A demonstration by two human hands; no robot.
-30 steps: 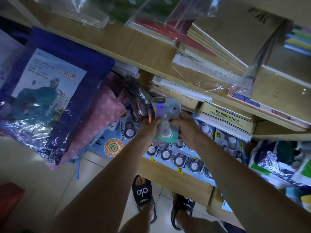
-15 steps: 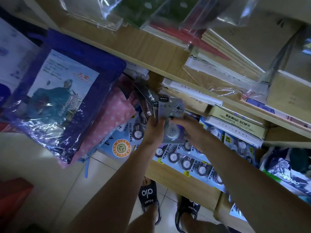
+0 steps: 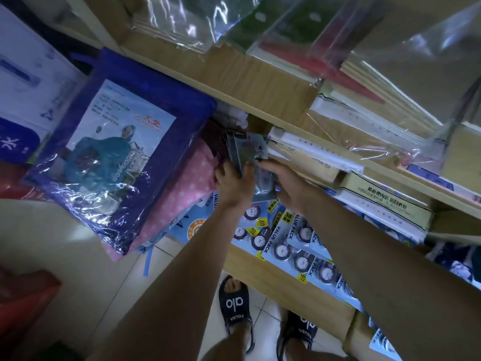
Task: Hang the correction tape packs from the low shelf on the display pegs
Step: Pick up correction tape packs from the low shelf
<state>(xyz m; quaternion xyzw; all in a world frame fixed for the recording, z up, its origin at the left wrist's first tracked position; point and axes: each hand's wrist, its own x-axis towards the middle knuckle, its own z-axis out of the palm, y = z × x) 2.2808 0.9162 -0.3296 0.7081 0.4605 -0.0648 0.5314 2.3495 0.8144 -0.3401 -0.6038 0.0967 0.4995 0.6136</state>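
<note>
A grey correction tape pack (image 3: 256,149) is held up in front of the shelf edge, between both hands. My left hand (image 3: 233,185) grips its left side, beside darker packs (image 3: 232,147) that hang there. My right hand (image 3: 283,186) holds its right side with the thumb across the front. The peg itself is hidden behind the packs. On the low shelf (image 3: 291,290) below lie several blue "VALUE PACK" correction tape packs (image 3: 294,246).
A blue raincoat package (image 3: 122,152) and a pink dotted one (image 3: 182,194) hang at the left. Boxed paper (image 3: 385,201) and bagged notebooks (image 3: 338,74) fill the upper shelves. My sandalled feet (image 3: 235,308) stand on the tiled floor.
Both hands have lifted the pack up from over the low shelf toward the hanging packs at the shelf edge. The camera view has tilted with the motion.
</note>
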